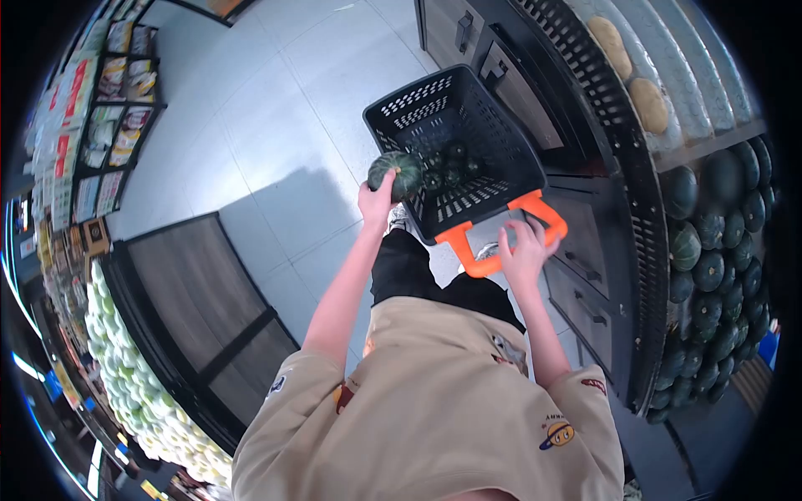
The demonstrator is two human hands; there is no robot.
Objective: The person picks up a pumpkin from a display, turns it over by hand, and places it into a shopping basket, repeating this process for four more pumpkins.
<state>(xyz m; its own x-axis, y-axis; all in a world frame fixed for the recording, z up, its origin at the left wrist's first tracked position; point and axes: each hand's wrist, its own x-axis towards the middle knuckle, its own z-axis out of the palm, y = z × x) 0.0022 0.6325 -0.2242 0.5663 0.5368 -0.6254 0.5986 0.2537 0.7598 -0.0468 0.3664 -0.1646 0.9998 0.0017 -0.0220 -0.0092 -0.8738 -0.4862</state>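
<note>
A dark green kabocha squash (399, 175) with a pale stem end sits in my left hand (378, 199), whose fingers are wrapped round it at the left rim of the basket. The black plastic shopping basket (493, 125) has perforated walls and holds several smaller, dark green round items (451, 167). My right hand (525, 250) is at the basket's orange handle (480, 265), with curled fingers over its middle part. That middle part is hidden behind the hand.
To the right, a produce stand holds several dark green squashes (708, 271) beside tan oblong produce (647, 106). Dark drawers (576, 259) stand below it. At left are a dark wooden display (196, 292), pale green produce (125, 367) and packaged-goods shelves (117, 108).
</note>
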